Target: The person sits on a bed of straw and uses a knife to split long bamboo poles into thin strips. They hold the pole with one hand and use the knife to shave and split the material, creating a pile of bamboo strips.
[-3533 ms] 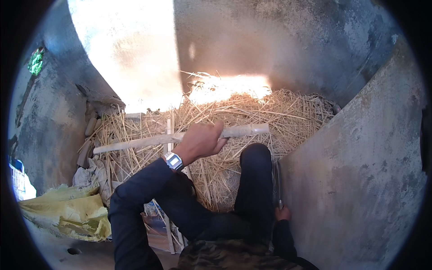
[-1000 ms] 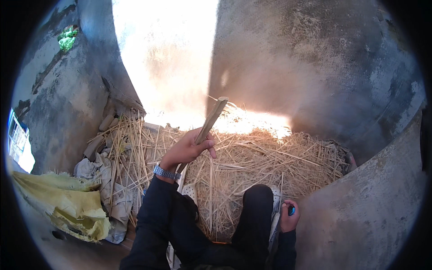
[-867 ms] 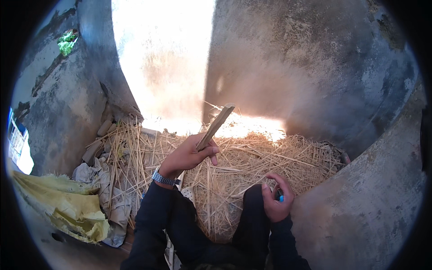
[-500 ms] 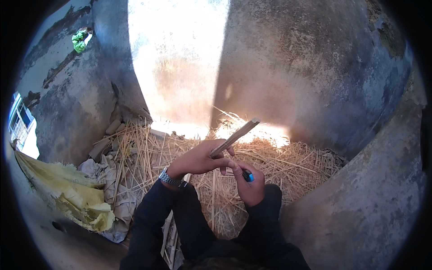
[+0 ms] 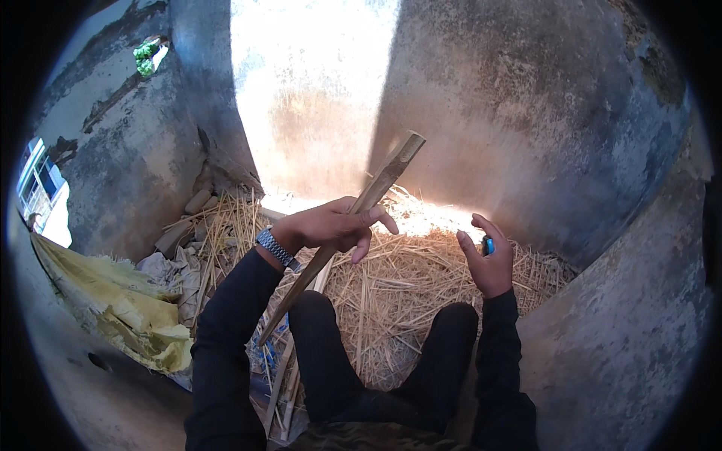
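Stick (image 5: pixel 389 173), long and rough-grained, in left hand (image 5: pixel 331 227) above tangled straw (image 5: pixel 395 293)

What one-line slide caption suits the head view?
Over straw, the left hand grips a slanted wooden stick while the right hand holds a blue object.

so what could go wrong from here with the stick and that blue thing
The wooden stick slants through the left hand, ends sticking out both ways, so it might tip or swing. The small blue item sits in the right hand, thumb and forefinger apart; dropped, it could get lost in the straw.
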The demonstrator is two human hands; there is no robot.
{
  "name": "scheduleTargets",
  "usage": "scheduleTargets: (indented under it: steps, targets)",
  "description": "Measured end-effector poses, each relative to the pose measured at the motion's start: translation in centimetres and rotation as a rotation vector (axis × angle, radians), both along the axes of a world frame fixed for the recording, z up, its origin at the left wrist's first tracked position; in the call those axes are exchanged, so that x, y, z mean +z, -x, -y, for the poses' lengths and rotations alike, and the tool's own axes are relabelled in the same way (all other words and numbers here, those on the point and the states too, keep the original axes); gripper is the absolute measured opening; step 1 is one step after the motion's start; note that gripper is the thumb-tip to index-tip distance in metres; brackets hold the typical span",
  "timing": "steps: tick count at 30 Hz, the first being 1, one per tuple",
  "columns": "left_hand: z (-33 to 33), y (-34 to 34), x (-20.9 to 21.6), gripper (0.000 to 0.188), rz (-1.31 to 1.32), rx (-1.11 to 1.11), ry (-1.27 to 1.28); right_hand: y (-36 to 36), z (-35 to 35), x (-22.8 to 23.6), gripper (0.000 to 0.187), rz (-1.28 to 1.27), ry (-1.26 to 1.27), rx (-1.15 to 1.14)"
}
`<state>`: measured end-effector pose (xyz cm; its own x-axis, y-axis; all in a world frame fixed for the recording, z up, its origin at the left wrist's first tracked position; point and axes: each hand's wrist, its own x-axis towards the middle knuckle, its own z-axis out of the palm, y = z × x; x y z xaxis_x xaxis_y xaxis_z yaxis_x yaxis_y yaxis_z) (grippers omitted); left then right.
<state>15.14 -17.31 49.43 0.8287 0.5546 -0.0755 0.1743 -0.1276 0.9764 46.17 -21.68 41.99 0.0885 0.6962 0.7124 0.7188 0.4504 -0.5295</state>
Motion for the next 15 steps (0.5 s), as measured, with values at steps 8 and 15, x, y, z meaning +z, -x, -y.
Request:
scheduleTargets:
  steps: [8, 15]
  targets:
    - [1.8, -4.1, -1.2, 0.059, -0.112, -0.092, 0.020, 8.3, 0.4, 6.4, 0.034, -0.713, 0.264, 0.605]
    - [1.3, 1.9, -9.8, 0.088, 0.149, 0.131, 0.010, 5.0, -1.0, 7.5, 0.031, -0.747, 0.239, 0.483]
